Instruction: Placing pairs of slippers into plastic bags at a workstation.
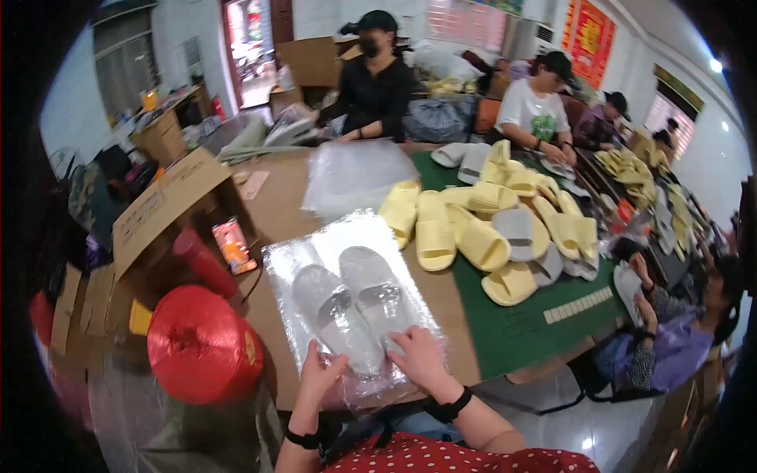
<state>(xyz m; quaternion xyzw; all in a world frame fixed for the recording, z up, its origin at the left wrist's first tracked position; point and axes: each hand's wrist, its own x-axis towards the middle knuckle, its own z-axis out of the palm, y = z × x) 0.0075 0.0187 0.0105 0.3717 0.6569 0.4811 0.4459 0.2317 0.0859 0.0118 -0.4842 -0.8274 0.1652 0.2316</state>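
A pair of grey slippers (323, 303) lies side by side in a clear plastic bag (288, 272), flat on the table with the heels toward me. My left hand (319, 374) grips the bag near its lower left edge, thumb and forefinger beside the left slipper's heel. At the right slipper's heel, my right hand (422, 359) has its bent fingers closed on the bag's plastic. Crumpled film bunches between my wrists. Beyond the bag lies a stack of clear plastic bags (355, 173).
Yellow slippers (435, 229) and grey ones are heaped on a green mat (505, 343) at right. To the left stand an open cardboard box (169, 201) and a large red roll (201, 343). Co-workers sit across and at right, one holding a grey slipper (628, 292).
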